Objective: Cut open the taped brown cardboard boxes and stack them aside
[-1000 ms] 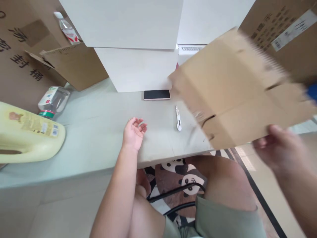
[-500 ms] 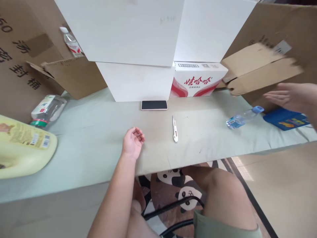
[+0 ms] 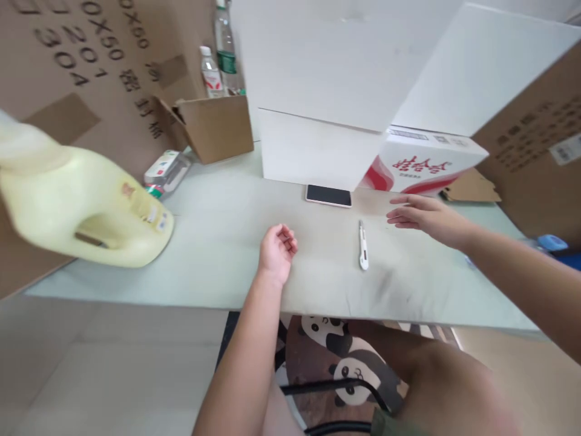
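Observation:
My left hand (image 3: 278, 251) rests palm up on the table, fingers loosely curled, with nothing in it. My right hand (image 3: 420, 217) hovers over the table's right half, fingers stretched out and holding nothing. Between the two hands lies a white utility knife (image 3: 363, 247), closer to the right one. A dark-screened phone (image 3: 328, 195) lies behind it, against the foot of the white boxes (image 3: 313, 148). Past my right hand is a brown cardboard piece (image 3: 474, 186), partly hidden.
A large pale yellow jug (image 3: 109, 206) stands left, with a clear plastic bottle (image 3: 169, 172) lying behind it. Bottles stand behind a small cardboard box (image 3: 220, 128). A red-and-white carton (image 3: 424, 162) is at back right. My forearm partly covers a blue-capped bottle (image 3: 551, 243).
My view has turned left. My right hand has swung inward from the far right to near the knife. The cardboard piece, raised before, now sits lower beside the carton. My left hand stays put.

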Demonstrator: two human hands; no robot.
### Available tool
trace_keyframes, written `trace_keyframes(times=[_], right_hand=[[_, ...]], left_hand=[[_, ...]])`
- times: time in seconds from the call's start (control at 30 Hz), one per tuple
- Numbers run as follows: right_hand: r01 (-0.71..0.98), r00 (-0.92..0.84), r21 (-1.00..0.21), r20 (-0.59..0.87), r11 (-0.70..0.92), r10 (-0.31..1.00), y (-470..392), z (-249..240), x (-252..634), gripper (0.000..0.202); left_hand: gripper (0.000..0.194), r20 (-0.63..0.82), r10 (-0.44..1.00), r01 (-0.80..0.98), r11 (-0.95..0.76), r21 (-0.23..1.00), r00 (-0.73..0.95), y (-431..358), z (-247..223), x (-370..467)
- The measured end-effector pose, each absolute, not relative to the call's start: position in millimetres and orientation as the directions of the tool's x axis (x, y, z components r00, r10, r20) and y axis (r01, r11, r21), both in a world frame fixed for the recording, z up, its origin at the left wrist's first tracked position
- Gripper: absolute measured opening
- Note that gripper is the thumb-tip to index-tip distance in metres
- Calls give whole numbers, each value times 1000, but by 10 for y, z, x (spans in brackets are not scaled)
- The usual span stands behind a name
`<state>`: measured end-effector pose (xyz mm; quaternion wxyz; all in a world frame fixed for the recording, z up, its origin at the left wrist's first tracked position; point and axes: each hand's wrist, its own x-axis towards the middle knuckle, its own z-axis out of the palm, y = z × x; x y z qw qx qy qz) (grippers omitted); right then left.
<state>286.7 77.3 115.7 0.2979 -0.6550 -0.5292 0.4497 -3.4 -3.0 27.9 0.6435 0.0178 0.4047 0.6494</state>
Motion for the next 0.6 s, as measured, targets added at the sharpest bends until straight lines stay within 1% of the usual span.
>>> trace_keyframes(times=[0.13, 0.23, 0.3, 0.4, 0.5, 0.53, 0.6], right_hand=[[520, -243, -850, -245, -87, 939, 1025, 1015, 1777, 19], [540, -439, -833, -159, 119, 884, 1219, 892, 925, 25], [526, -533, -812, -83, 253, 842, 1381, 826, 377, 31], [494, -599, -770, 35, 404, 800, 1697, 803, -434, 47], [448, -626, -737, 145, 506, 766, 2038, 924, -1200, 68], [442, -632, -728, 162, 524, 758, 2137, 992, -1419, 69], [494, -624, -684, 151, 536, 767, 2297, 1135, -1759, 70]], left_hand=[[15, -519, 832, -880, 83, 468, -198, -78, 297, -211], [15, -512, 837, -905, 48, 423, -195, -98, 291, -327], [14, -501, 843, -916, 28, 400, -193, -100, 280, -398], [12, -507, 841, -931, 11, 365, -189, -81, 256, -509], [11, -521, 828, -937, -16, 350, -208, -59, 228, -623], [11, -531, 820, -938, -21, 345, -214, -57, 223, -660], [13, -545, 806, -941, -42, 336, -230, -64, 224, -729]])
